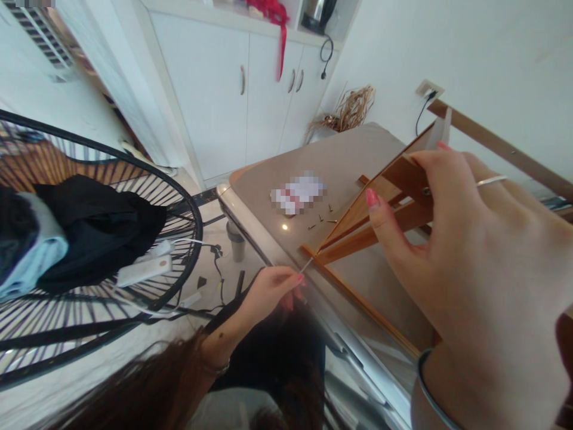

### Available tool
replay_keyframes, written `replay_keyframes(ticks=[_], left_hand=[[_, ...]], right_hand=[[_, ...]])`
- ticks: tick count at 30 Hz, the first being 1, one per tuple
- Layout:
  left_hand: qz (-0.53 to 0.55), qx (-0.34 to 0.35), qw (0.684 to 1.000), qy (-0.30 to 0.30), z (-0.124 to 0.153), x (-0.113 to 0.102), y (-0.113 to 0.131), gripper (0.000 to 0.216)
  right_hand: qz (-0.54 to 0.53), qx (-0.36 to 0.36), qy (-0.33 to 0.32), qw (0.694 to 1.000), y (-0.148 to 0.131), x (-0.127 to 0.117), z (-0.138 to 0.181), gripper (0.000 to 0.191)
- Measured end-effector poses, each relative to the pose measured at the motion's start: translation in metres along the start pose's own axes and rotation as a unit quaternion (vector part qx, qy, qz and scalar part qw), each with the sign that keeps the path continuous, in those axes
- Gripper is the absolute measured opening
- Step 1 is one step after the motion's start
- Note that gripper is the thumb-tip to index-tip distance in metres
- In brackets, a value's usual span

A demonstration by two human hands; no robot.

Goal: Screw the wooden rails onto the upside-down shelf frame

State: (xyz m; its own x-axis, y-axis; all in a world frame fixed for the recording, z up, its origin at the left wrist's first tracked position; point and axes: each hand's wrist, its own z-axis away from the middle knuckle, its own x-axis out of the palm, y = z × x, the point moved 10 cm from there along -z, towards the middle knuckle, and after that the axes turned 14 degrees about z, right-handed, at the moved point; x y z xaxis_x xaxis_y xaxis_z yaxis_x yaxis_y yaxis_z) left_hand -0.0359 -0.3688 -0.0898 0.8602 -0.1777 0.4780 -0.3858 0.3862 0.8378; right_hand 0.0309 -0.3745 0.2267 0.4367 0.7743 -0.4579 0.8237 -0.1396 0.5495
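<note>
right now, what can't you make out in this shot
All in the head view:
1. Fingers of the left hand hide the handle of the thin metal tool; its tip is too small to tell.
2. The right hand covers the part of the wooden frame it holds; the rest runs off the right edge.
3. The packet on the table is blurred, unreadable.
4. The screws are too small to count surely.

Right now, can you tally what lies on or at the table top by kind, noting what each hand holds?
wooden frame, gripped by the right hand: 1
thin metal tool, pinched in the left hand: 1
loose screws on the table: 4
blurred packet: 1
Total: 7
</note>
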Motion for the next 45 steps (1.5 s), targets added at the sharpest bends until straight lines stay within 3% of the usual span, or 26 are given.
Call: replay_keyframes(ticks=[2, 5, 7, 9, 11, 14, 16, 19, 22, 25, 29, 33, 37, 41, 45], left_hand=[[0.066, -0.033, 0.997, -0.003, -0.002, 0.002, -0.005, 0.044], [0.078, -0.040, 0.996, 0.003, -0.002, 0.002, -0.001, 0.042], [0.032, -0.024, 0.999, 0.019, 0.000, -0.001, 0.008, 0.041], [-0.089, 0.025, 0.995, 0.036, 0.005, -0.003, 0.026, 0.038], [-0.253, 0.104, 0.961, 0.042, 0.012, 0.003, 0.051, 0.034], [-0.444, 0.201, 0.873, 0.024, 0.023, 0.024, 0.075, 0.032], [-0.504, 0.230, 0.832, 0.008, 0.027, 0.033, 0.079, 0.032], [-0.533, 0.253, 0.807, -0.001, 0.029, 0.036, 0.077, 0.030], [-0.497, 0.298, 0.815, 0.016, 0.031, 0.032, 0.077, 0.027], [-0.393, 0.320, 0.859, 0.068, 0.029, 0.017, 0.075, 0.022], [-0.221, 0.228, 0.941, 0.113, 0.014, -0.007, 0.050, 0.029], [-0.107, 0.171, 0.974, 0.106, 0.007, -0.011, 0.034, 0.033], [-0.161, 0.226, 0.956, 0.092, 0.012, -0.001, 0.046, 0.025], [-0.284, 0.347, 0.891, 0.069, 0.027, 0.018, 0.067, 0.022], [-0.382, 0.414, 0.826, 0.007, 0.033, 0.032, 0.075, 0.027]], right_hand=[[0.001, -0.003, -0.003, 1.000, 0.000, 0.000, 0.000, 0.026], [0.003, -0.004, -0.007, 1.000, -0.001, 0.000, 0.000, 0.027], [0.002, 0.000, -0.007, 1.000, 0.000, 0.000, 0.000, 0.029], [-0.001, 0.007, 0.002, 1.000, 0.000, -0.002, 0.000, 0.029], [0.000, 0.007, -0.003, 1.000, 0.000, -0.002, 0.001, 0.028], [-0.002, -0.008, -0.040, 0.999, -0.002, 0.004, 0.001, 0.029], [-0.003, -0.007, -0.034, 0.999, -0.001, 0.002, 0.000, 0.029], [-0.002, 0.000, -0.024, 1.000, 0.001, -0.001, 0.000, 0.028], [-0.004, 0.000, -0.051, 0.999, 0.000, 0.004, 0.000, 0.028], [-0.006, -0.003, -0.047, 0.999, 0.000, 0.004, 0.000, 0.026], [0.000, -0.007, -0.043, 0.999, 0.000, 0.005, 0.000, 0.028], [-0.008, -0.006, -0.044, 0.999, 0.001, 0.007, 0.001, 0.029], [-0.019, -0.005, -0.058, 0.998, 0.002, 0.011, 0.002, 0.034], [-0.020, -0.003, -0.067, 0.998, 0.002, 0.012, 0.003, 0.033], [-0.015, -0.005, -0.075, 0.997, 0.002, 0.013, 0.003, 0.033]])
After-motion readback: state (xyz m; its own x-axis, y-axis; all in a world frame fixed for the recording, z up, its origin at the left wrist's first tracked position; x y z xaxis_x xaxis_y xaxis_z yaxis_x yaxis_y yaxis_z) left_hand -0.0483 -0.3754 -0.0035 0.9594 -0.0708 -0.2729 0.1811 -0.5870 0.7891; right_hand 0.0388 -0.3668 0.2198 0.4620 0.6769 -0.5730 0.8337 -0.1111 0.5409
